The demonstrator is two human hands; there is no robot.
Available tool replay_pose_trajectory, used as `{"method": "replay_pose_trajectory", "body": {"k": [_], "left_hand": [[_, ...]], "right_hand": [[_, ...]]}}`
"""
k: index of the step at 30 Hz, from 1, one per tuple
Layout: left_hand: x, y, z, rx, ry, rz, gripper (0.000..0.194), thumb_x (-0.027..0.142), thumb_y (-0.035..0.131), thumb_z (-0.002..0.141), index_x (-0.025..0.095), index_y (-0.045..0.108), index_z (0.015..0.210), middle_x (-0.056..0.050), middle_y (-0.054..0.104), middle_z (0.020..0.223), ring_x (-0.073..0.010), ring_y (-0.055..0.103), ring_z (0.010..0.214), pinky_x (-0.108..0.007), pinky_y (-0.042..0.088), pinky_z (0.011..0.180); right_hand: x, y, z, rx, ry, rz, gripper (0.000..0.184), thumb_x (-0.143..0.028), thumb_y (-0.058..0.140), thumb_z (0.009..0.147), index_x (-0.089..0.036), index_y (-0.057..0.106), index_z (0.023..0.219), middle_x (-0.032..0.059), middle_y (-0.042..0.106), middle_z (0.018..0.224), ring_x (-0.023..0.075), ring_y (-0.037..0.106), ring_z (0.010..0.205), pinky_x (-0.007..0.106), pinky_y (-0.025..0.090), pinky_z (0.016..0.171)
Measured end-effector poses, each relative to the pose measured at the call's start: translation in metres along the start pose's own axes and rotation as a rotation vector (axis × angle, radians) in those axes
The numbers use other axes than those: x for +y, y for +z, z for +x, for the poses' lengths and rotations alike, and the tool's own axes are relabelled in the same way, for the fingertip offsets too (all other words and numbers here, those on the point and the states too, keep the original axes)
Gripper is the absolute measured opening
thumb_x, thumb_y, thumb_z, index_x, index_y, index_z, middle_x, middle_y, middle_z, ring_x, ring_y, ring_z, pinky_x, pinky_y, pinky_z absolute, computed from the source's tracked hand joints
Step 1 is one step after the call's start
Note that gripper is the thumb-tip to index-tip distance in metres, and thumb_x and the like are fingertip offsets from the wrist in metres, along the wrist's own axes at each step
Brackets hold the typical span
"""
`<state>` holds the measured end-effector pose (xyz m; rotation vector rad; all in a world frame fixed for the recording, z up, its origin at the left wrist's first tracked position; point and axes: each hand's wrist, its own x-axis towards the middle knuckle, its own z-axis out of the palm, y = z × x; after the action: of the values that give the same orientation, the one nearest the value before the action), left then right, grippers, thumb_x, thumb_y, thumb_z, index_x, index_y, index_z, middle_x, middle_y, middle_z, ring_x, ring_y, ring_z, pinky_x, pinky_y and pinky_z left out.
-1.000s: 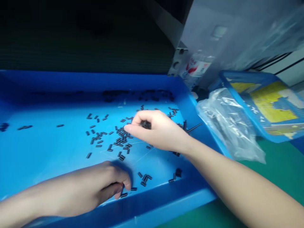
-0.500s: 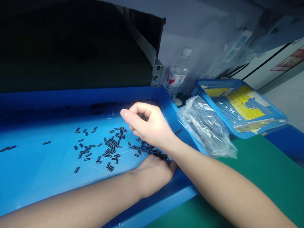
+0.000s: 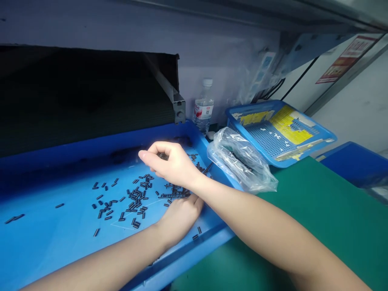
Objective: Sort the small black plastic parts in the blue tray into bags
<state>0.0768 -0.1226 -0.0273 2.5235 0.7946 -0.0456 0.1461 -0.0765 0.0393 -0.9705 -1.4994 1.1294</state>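
Note:
Several small black cylindrical pieces point(image 3: 133, 200) lie scattered on the floor of a large blue tray point(image 3: 54, 234). My right hand point(image 3: 171, 165) hovers above them, fingers curled shut around a few of the black pieces. My left hand point(image 3: 180, 214) reaches under my right forearm to a row of black pieces near the tray's right side; its fingertips are hidden under that arm.
A crumpled clear plastic bag point(image 3: 241, 159) lies on the green mat point(image 3: 303, 210) right of the tray. Behind it sit a perforated blue basket point(image 3: 279, 131) with yellow sheets, a water bottle point(image 3: 203, 107) and a dark blue bin point(image 3: 354, 163).
My left hand moved from the tray's front edge rightward under my right arm. My right hand lifted slightly. The camera tilted up, showing more of the wall and shelf.

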Motion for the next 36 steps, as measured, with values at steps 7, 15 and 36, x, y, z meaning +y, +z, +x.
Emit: {"method": "replay_pose_trajectory", "body": {"k": [7,15,36], "left_hand": [[0.005,-0.015,-0.006,-0.164,0.040,0.353,0.030,0.000,0.026,0.076,0.009,0.046,0.096,-0.015,0.055,0.087,-0.0240,0.057,0.064,-0.036,0.047,0.056],[-0.025,-0.026,-0.040,-0.169,-0.368,-1.122,0.012,0.031,0.037,0.072,0.021,0.032,0.076,0.005,0.044,0.057,-0.0061,0.027,0.033,-0.016,0.018,0.031],[-0.028,-0.028,-0.022,0.165,-0.254,-0.313,0.016,0.018,0.042,0.079,0.015,0.059,0.078,-0.004,0.057,0.068,-0.0153,0.053,0.059,-0.024,0.042,0.057]], "right_hand": [[0.004,-0.006,0.005,0.069,-0.067,0.017,0.030,-0.034,0.053,0.079,-0.018,0.045,0.056,-0.0055,0.047,0.054,0.0074,0.042,0.047,0.019,0.034,0.048],[0.004,-0.009,0.007,0.068,-0.082,0.097,0.030,-0.036,0.053,0.078,-0.018,0.043,0.057,-0.0064,0.044,0.048,0.0063,0.037,0.039,0.018,0.032,0.040],[0.001,-0.008,0.007,0.040,-0.042,0.110,0.031,-0.037,0.055,0.076,-0.017,0.044,0.055,-0.0061,0.041,0.045,0.0042,0.032,0.035,0.016,0.026,0.034]]}}
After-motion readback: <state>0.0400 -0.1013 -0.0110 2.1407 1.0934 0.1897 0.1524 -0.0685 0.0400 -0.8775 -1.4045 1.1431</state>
